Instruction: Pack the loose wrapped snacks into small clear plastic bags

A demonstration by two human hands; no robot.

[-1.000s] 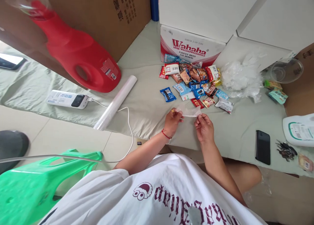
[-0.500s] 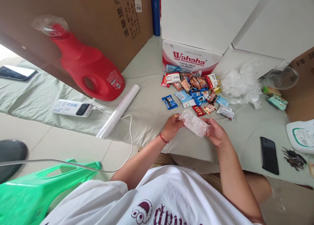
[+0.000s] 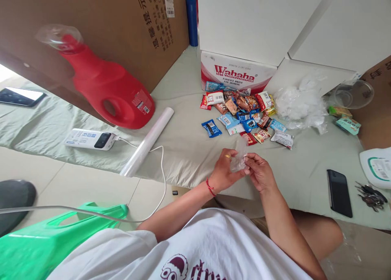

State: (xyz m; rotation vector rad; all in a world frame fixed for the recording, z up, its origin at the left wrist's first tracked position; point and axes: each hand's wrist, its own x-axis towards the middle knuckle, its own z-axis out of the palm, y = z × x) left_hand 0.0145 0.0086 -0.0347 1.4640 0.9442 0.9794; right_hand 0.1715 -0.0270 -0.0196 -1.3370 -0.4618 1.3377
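Note:
A crumpled clear plastic bag [image 3: 240, 153] is held between my two hands, just in front of a pile of small wrapped snacks [image 3: 244, 109]. My left hand [image 3: 225, 170], with a ring and a red string at the wrist, is closed round the bag's left side, its thumb pointing right. The fingertips of my right hand [image 3: 259, 172] pinch the bag's right edge close to the left thumb. A red-wrapped snack [image 3: 248, 138] lies just beyond the bag. Loose clear plastic [image 3: 301, 104] is heaped right of the snacks.
On the left are a red jug [image 3: 111, 90], a plastic roll [image 3: 148, 141] and a power bank [image 3: 90, 139] with its cable. A Wahaha box [image 3: 238, 71] stands behind. To the right lie a black phone [image 3: 339, 193], keys [image 3: 371, 196] and a white bottle [image 3: 377, 168].
The bag was stretched flat between my hands and is now bunched and more upright. My hands have come together, my right hand moving left to beside the left thumb.

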